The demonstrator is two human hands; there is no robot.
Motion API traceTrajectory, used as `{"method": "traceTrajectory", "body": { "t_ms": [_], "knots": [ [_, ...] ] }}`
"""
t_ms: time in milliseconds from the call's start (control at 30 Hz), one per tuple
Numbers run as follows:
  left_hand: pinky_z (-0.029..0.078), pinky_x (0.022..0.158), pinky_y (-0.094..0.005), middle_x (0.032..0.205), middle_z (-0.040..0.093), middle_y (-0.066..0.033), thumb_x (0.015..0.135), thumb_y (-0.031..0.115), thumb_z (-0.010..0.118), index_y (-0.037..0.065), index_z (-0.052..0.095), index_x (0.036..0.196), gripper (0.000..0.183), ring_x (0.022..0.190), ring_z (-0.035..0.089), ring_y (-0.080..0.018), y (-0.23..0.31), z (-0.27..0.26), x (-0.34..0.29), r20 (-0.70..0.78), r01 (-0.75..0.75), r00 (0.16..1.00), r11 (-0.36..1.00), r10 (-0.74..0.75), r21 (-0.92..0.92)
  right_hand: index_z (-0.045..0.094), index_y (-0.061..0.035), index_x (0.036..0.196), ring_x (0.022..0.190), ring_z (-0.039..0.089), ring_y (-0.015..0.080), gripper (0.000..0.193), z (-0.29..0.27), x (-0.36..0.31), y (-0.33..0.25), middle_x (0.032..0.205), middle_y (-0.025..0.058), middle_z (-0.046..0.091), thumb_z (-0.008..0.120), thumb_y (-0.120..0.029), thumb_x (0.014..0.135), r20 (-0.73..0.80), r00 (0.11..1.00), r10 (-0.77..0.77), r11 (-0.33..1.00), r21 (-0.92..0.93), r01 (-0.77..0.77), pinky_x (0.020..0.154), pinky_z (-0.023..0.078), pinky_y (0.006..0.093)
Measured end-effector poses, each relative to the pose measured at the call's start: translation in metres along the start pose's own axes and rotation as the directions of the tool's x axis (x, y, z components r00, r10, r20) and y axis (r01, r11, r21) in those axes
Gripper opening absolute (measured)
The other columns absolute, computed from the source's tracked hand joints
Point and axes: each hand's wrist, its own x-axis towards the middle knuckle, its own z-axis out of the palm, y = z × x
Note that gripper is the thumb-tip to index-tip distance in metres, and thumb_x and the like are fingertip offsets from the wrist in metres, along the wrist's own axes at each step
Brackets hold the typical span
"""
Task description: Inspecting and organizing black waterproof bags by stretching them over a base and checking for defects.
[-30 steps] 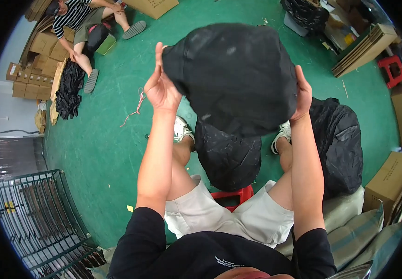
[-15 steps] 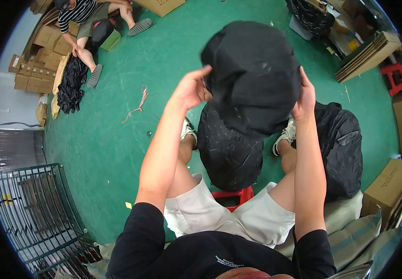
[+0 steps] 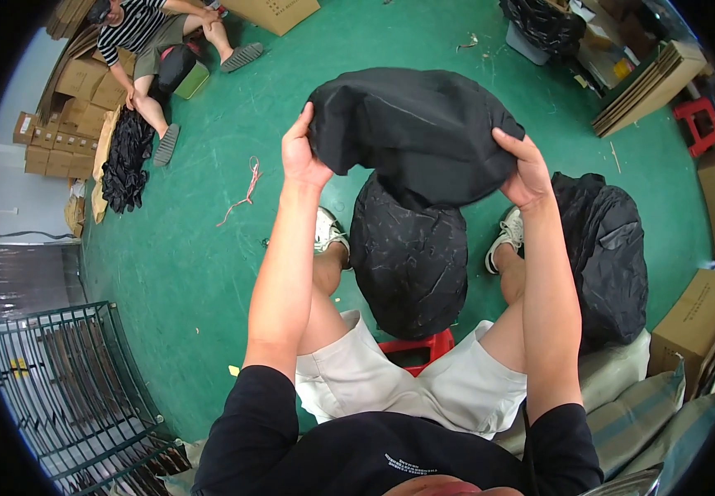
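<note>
Out in front of me, a black fabric cover hangs stretched between my two hands, wide and loosely domed with a sagging lower edge. My left hand pinches its left rim, thumb on top. At the opposite rim, my right hand grips the cloth, its thumb over the edge. Below the cover, between my legs, a rounded black cloth bundle rests on a red plastic stool; the cover hides its far top. Another creased black bundle stands beside my right leg.
A seated person is at the far left, near stacked cartons and a black cloth heap. A dark metal rack stands at left. Pinkish string lies on the green floor. Cardboard boxes and woven sacks sit at right.
The cover has turned from a tall rounded shape to a wide, flatter one, pulled out sideways. My left hand has moved left and taken its rim; my right hand has dropped slightly.
</note>
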Motion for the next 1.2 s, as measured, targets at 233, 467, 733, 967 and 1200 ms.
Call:
{"method": "traceTrajectory", "body": {
  "t_ms": [233, 467, 733, 967, 1200],
  "knots": [
    [0.045, 0.103, -0.0442, 0.121, 0.064, -0.0167, 0.099, 0.021, 0.047, -0.002, 0.061, 0.12, 0.034, 0.111, 0.062, -0.0308, 0.003, -0.003, -0.002, -0.008, -0.01, 1.0, 1.0, 0.01, 0.01, 0.058, 0.0033, 0.121, 0.101, 0.066, 0.0307, 0.04, -0.005, 0.005, 0.008, 0.114, 0.0184, 0.066, 0.054, -0.026, 0.095, -0.026, 0.996, 0.085, 0.973, 0.22, -0.077, 0.092, 0.053, 0.0439],
    [0.046, 0.103, -0.0458, 0.134, 0.055, -0.0138, 0.091, 0.0, 0.052, 0.007, 0.044, 0.138, 0.049, 0.121, 0.055, -0.0295, -0.017, 0.021, -0.002, 0.059, -0.206, 0.979, 0.944, 0.197, 0.257, 0.053, 0.0035, 0.129, 0.114, 0.06, 0.0325, 0.048, 0.013, 0.003, 0.011, 0.127, 0.0188, 0.06, 0.052, -0.032, 0.097, 0.071, 0.997, -0.02, 0.98, 0.197, 0.006, 0.103, 0.045, 0.0458],
    [0.053, 0.094, -0.0428, 0.114, 0.064, -0.0204, 0.095, 0.006, 0.051, -0.007, 0.053, 0.118, 0.027, 0.103, 0.065, -0.031, -0.014, -0.013, 0.005, -0.194, -0.017, 0.98, 0.988, 0.046, 0.152, 0.055, 0.0009, 0.126, 0.115, 0.06, 0.0297, 0.045, 0.019, -0.003, 0.009, 0.128, 0.0149, 0.06, 0.053, -0.033, 0.097, 0.059, 0.997, -0.056, 0.962, 0.271, 0.038, 0.101, 0.046, 0.0465],
    [0.055, 0.089, -0.044, 0.103, 0.068, -0.0207, 0.092, 0.009, 0.054, -0.008, 0.06, 0.105, 0.022, 0.096, 0.068, -0.0318, -0.03, -0.013, 0.011, -0.338, 0.048, 0.941, 0.998, -0.032, 0.041, 0.063, 0.0031, 0.104, 0.093, 0.068, 0.0218, 0.02, -0.005, 0.018, 0.035, 0.102, 0.0107, 0.07, 0.062, -0.005, 0.085, -0.272, 0.957, 0.105, 0.994, 0.034, -0.099, 0.085, 0.053, 0.0331],
    [0.05, 0.095, -0.0437, 0.11, 0.066, -0.0169, 0.093, 0.011, 0.055, -0.004, 0.059, 0.11, 0.023, 0.104, 0.063, -0.0293, -0.038, -0.01, 0.027, -0.4, 0.125, 0.913, 0.989, -0.086, 0.073, 0.061, 0.0044, 0.105, 0.096, 0.067, 0.0244, 0.021, -0.006, 0.043, 0.039, 0.106, 0.0135, 0.068, 0.059, -0.002, 0.085, -0.249, 0.967, 0.057, 0.998, 0.039, -0.049, 0.09, 0.053, 0.038]
  ]
}}
